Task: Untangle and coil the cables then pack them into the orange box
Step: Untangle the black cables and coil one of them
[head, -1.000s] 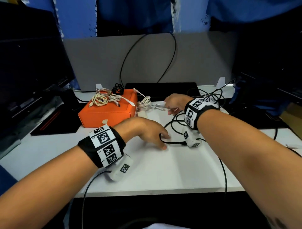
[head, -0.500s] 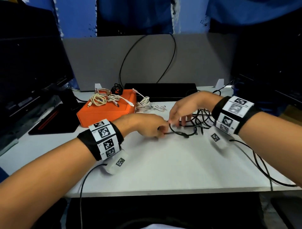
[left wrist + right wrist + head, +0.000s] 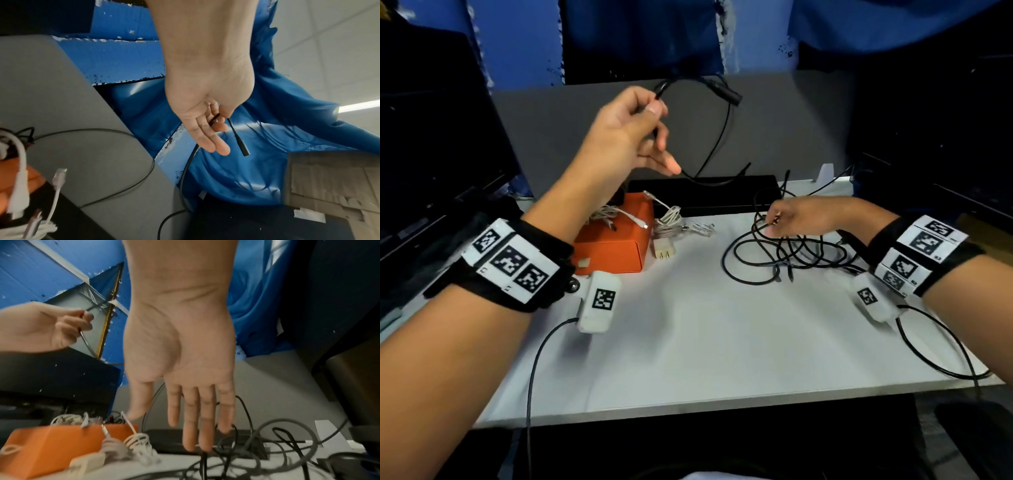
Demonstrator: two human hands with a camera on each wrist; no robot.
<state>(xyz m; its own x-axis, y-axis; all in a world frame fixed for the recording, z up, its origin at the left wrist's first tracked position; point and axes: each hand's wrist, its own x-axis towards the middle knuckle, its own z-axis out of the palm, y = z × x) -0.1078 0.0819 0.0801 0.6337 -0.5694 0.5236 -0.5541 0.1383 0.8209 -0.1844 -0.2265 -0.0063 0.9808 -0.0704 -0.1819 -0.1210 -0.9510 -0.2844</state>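
Pinching black cable (image 3: pixel 717 137) aloft, left hand (image 3: pixel 630 133); right hand (image 3: pixel 803 217) outstretched

left hand (image 3: pixel 202 113), fingers (image 3: pixel 213 144) pinching black cable (image 3: pixel 238 138)

A flat white tabletop (image 3: pixel 688 359) stands against a low grey partition panel (image 3: pixel 791 120), with blue sheeting (image 3: pixel 524 41) hanging on the wall behind it. A dark monitor screen (image 3: pixel 431 137) fills the left side, and a long black slab-shaped device (image 3: pixel 722 195) lies along the table's far edge. The left wrist view shows a white tiled ceiling (image 3: pixel 339 40) with 1 lit strip light (image 3: pixel 357 106) and a brown cardboard box (image 3: pixel 333 186).
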